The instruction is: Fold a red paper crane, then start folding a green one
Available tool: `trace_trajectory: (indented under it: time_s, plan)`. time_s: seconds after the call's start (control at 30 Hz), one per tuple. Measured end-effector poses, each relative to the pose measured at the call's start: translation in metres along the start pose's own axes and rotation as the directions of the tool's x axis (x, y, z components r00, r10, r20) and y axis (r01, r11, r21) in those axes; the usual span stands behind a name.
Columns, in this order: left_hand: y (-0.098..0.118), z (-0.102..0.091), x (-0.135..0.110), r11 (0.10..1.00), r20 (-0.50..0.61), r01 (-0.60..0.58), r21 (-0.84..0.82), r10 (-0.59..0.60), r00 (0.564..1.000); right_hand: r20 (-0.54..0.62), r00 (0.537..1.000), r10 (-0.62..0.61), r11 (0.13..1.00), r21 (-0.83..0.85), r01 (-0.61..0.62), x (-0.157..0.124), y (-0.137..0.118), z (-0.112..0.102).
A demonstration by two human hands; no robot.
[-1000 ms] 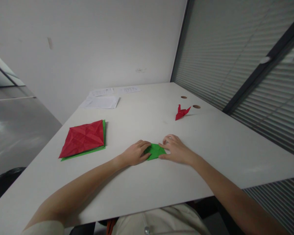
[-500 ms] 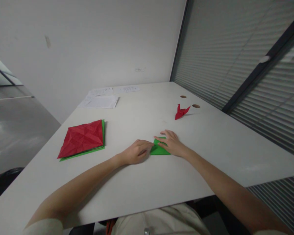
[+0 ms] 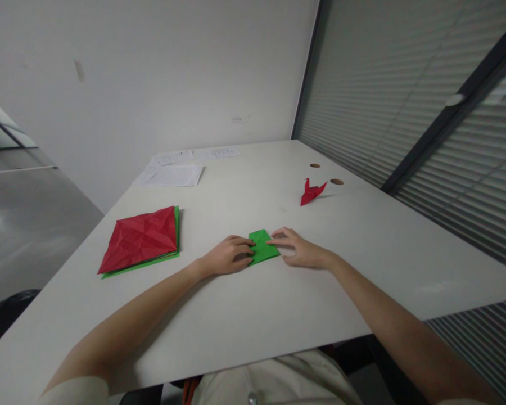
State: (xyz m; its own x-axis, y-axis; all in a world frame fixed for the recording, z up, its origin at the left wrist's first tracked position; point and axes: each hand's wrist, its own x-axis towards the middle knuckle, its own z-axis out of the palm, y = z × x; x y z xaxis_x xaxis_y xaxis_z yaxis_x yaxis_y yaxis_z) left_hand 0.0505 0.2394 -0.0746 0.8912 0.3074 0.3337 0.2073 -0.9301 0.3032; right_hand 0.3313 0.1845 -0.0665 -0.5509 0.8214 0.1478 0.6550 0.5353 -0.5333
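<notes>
A small folded piece of green paper (image 3: pixel 261 251) lies on the white table in front of me, slightly turned. My left hand (image 3: pixel 230 255) grips its left edge, the fingers bent over the top of it. From the right, my right hand (image 3: pixel 299 248) reaches over with fingers apart, the index fingertip touching the paper and the thumb near the lower right corner. A red origami crane (image 3: pixel 312 193) stands on the table beyond my right hand. To the left lies a creased red paper sheet (image 3: pixel 141 237) on top of green sheets (image 3: pixel 177 228).
White printed papers (image 3: pixel 172 174) lie at the back left of the table (image 3: pixel 219 332). Two round holes, the nearer hole (image 3: pixel 337 181) among them, pierce the tabletop by the blinds (image 3: pixel 388 107). A black bag (image 3: pixel 8 315) is beyond the left edge.
The green paper has turned and shifted a little left. My right hand has drawn back from over it to its right edge. More of my left hand's fingers now rest on it.
</notes>
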Motion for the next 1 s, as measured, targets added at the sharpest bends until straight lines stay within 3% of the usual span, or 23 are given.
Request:
trace_trajectory:
  time_s: [0.23,0.57,0.73,1.0]
  plan:
    - [-0.008,-0.001,-0.001,0.992,0.006,-0.031,-0.119,0.032,0.999,-0.037,0.997,-0.060,0.998,0.025,0.061,0.004,-0.002,0.005]
    - [0.006,0.001,0.001,0.995,0.010,-0.063,0.082,0.062,0.998,-0.145,0.986,-0.088,0.981,0.161,0.111,0.018,0.008,0.012]
    - [0.011,0.004,0.002,0.992,0.012,-0.119,0.037,0.119,0.993,-0.052,0.999,-0.016,0.979,0.200,0.026,0.030,0.000,0.006]
    - [0.008,0.005,0.001,0.997,-0.035,-0.063,0.051,0.065,0.997,0.096,0.995,0.042,0.977,0.206,-0.061,0.066,0.011,0.000]
